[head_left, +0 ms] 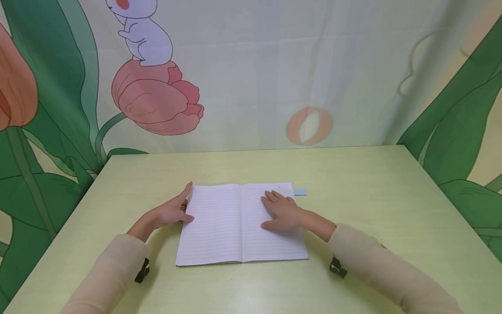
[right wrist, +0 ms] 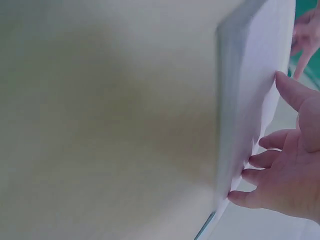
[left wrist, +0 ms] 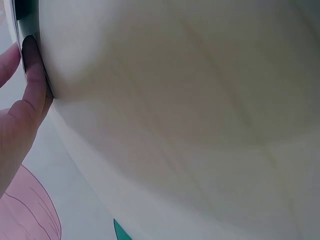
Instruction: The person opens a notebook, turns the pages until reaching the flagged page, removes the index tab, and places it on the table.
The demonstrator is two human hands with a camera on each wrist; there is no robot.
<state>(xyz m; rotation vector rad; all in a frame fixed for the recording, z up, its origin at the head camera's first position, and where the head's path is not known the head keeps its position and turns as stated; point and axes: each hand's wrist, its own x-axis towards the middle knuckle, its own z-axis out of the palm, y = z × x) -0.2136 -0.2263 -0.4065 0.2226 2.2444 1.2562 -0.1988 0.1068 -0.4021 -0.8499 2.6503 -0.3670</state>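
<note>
An open notebook [head_left: 213, 231] with lined pages lies flat on the table, its centre fold running between my hands. With my left hand [head_left: 168, 213] I hold its left edge, the thumb on top of the page and the other fingers at or below the edge. The left wrist view shows the left hand [left wrist: 22, 115] with the edge between thumb and fingers. My right hand [head_left: 284, 214] rests on the right page with its fingers spread. In the right wrist view, the fingertips of the right hand [right wrist: 295, 172] touch the page.
A light blue strip [head_left: 300, 192] sticks out past the notebook's upper right edge. The pale table [head_left: 243, 290] reaches back to a curtain [head_left: 255, 78] printed with flowers and a rabbit. A dark clip-like piece [head_left: 338, 267] hangs under the right sleeve, another [head_left: 143, 271] under the left.
</note>
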